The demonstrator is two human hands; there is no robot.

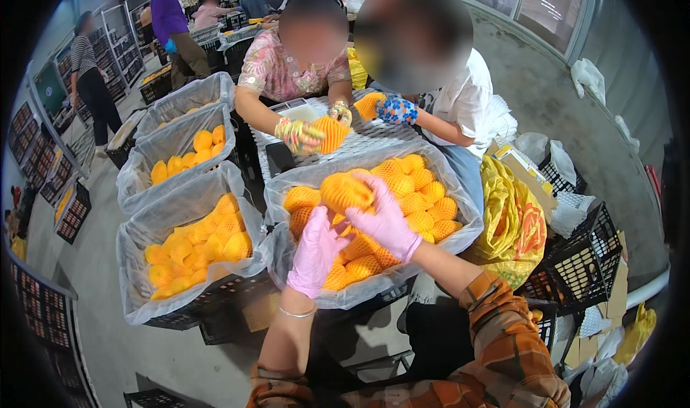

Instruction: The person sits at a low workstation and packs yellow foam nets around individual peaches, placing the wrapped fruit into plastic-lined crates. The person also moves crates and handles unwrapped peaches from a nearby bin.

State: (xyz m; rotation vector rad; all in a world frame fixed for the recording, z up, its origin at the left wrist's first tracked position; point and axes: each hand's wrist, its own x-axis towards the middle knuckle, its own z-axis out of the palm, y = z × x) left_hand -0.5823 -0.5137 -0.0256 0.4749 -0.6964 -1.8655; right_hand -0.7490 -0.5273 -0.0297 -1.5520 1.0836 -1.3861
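My right hand (385, 219), in a pink glove, grips a fruit in a yellow foam-net sleeve (345, 191) above a lined crate. Just below it and to the left is my left hand (318, 252), also pink-gloved, fingers apart and nothing visible in it. Under both hands the crate with a translucent plastic liner (469, 230) holds many yellow net-sleeved fruits (418, 200). To the left, a second lined crate (132, 268) contains more yellow fruits (202, 251), several of them in netting.
Opposite me, one person's patterned gloves hold a netted fruit (333, 134); another person's blue floral glove (397, 110) holds another. A phone (279, 157) lies on the padded table (372, 133). More lined crates (129, 184) stand left; yellow bags (506, 214) and black crates (577, 262) stand right.
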